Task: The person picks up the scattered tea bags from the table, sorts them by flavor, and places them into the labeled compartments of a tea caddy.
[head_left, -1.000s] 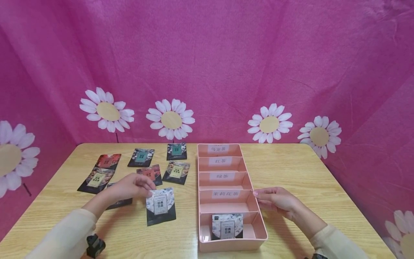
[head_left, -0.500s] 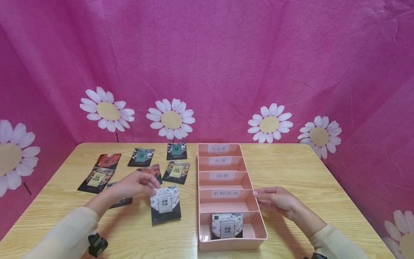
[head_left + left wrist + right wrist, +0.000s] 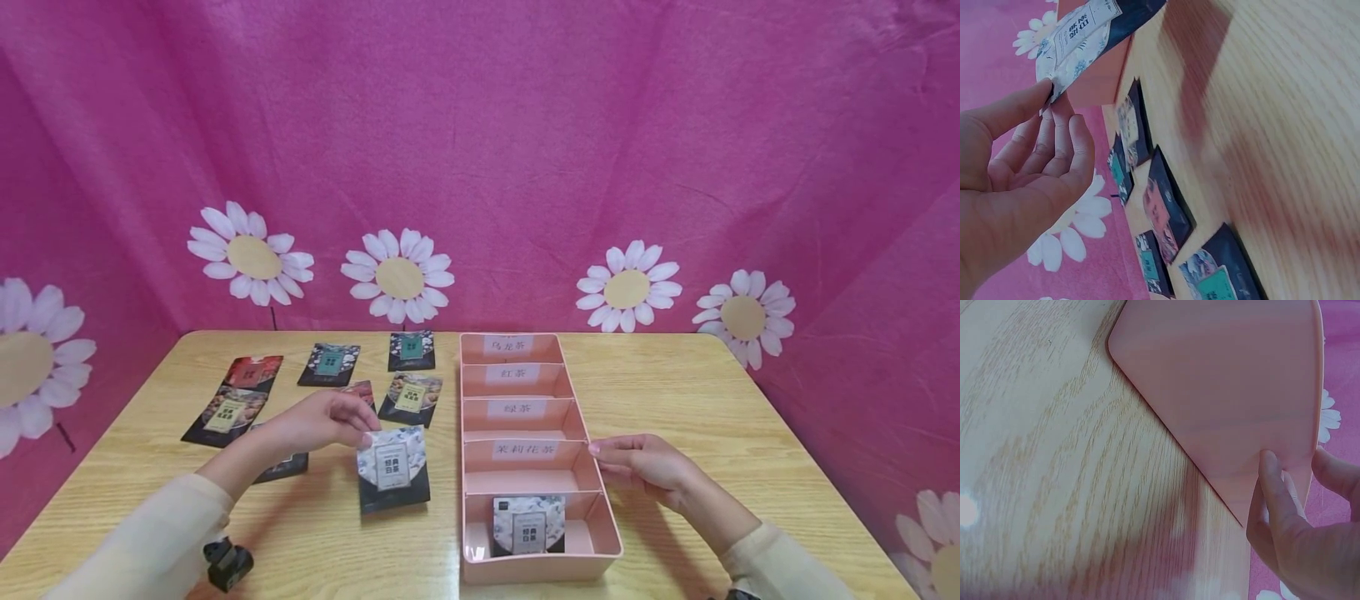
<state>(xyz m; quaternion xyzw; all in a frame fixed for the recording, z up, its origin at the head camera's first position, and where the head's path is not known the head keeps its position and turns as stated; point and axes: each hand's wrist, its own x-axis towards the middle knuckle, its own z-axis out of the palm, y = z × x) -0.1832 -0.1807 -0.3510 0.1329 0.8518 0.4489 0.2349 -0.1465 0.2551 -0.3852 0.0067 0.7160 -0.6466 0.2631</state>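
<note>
My left hand [image 3: 330, 422] pinches the top left corner of a white-and-black tea sachet [image 3: 393, 471] between thumb and fingers. The sachet is held up left of a pink divided box [image 3: 536, 570], its printed face showing in the head view. A matching sachet [image 3: 528, 525] leans in the box's nearest compartment. My right hand [image 3: 647, 468] holds the box's right side, thumb at the rim and fingers against the outer wall [image 3: 1222, 406]. Paper labels with Chinese writing, such as the front label [image 3: 525, 450], mark the compartments behind the nearest one.
Left of the box lie several more sachets: green-labelled ones [image 3: 328, 364], yellow-labelled ones [image 3: 410, 398] and a red one [image 3: 253, 373]. Another dark sachet [image 3: 285, 468] is partly hidden by my left forearm. A magenta cloth with daisies [image 3: 480, 167] hangs behind the wooden table [image 3: 660, 375].
My left hand has carried the white-and-black sachet a little to the right, closer to the box. My right hand and the box have stayed in place.
</note>
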